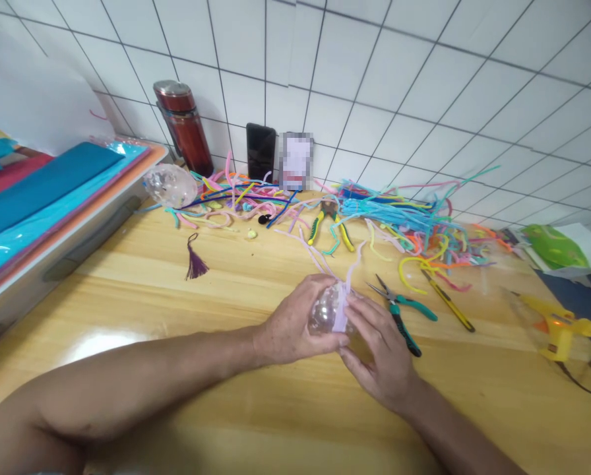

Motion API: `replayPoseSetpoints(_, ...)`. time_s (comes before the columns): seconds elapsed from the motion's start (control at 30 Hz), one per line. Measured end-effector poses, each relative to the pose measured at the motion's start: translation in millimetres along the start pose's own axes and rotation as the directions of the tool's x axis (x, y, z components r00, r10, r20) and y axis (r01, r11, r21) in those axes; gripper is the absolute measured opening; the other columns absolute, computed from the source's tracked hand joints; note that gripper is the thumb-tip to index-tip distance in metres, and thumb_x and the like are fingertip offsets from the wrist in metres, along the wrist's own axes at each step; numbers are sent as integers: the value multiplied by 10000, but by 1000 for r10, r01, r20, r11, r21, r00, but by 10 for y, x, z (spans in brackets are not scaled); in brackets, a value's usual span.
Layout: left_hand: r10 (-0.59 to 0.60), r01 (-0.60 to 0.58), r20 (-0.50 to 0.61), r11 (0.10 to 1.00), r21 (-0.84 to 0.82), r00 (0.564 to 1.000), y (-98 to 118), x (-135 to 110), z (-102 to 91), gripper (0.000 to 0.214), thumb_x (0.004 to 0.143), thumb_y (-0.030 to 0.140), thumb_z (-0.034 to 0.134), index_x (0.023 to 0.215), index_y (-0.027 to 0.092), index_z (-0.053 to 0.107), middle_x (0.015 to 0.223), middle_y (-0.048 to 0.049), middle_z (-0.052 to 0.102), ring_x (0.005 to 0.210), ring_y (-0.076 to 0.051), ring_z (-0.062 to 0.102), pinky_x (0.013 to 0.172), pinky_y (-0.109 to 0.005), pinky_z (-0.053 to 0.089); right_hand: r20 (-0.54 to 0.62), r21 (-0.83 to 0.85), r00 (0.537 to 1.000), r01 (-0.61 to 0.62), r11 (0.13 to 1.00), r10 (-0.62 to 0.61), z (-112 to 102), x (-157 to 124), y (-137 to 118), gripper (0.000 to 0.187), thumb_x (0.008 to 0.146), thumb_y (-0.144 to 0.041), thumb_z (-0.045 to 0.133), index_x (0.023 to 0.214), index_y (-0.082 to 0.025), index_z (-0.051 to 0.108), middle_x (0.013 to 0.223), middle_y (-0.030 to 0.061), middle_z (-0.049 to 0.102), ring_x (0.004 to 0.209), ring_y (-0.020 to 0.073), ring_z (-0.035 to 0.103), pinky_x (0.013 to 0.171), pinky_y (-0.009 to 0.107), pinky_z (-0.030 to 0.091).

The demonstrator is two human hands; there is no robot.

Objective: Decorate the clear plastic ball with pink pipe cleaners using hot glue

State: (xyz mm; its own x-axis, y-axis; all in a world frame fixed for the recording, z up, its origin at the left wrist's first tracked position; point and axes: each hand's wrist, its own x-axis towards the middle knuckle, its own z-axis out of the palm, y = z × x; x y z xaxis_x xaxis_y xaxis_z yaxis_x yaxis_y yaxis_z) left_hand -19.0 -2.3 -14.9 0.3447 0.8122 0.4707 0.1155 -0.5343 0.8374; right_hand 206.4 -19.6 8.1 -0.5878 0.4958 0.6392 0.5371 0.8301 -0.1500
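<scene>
A clear, shiny plastic ball (pixel 324 311) sits in my left hand (pixel 291 320), whose fingers and thumb wrap round its left side. A band of lavender pipe cleaner (pixel 341 315) runs over the ball, and its loose ends stick up beyond it. Fingers of my right hand (pixel 380 351) are closed on the pipe cleaner at the ball's right side, pressing it against the surface. Part of the ball is hidden behind both hands. Just right of my right hand lie needle-nose pliers (pixel 399 310) with teal and black handles.
Behind my hands lie yellow-green cutters (pixel 329 218) and heaps of coloured pipe cleaners (pixel 389 214). A purple tassel (pixel 195 260), another clear ball (pixel 170 186) and a red flask (pixel 186 132) are leftward. On the right are a yellow utility knife (pixel 448 301) and a yellow glue gun (pixel 559 326).
</scene>
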Motion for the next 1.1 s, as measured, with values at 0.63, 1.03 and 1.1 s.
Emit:
replayPoseSetpoints(0.63,-15,15,5,1000,-13,1000,-57,-27,-1,751,893,445,857,1505,247,471,1443,-162,591,1353,-348,615,1171,-534,518,-11,-10,999,32,999,-32,18,34,0,619,1020,-210,638,1609,-138,460,1425,217,697,1419,330,638,1114,553,612)
replayPoseSetpoints(1.03,6,-6,-2,1000,0,1000,-73,-24,6,751,884,439,861,1502,244,481,1438,-170,602,1352,-357,617,1168,-550,521,-11,4,1000,25,1000,-25,13,34,4,689,1018,-216,634,1666,-184,402,1453,204,693,1405,348,659,1082,575,630)
replayPoseSetpoints(1.1,4,-4,-5,1000,-2,1000,-65,-23,10,744,886,425,860,1500,243,482,1438,-168,603,1349,-353,622,1162,-542,528,-4,-2,1000,15,1000,-16,6,35,-1,685,1021,-220,638,1665,-192,405,1451,199,696,1395,346,667,1075,572,635)
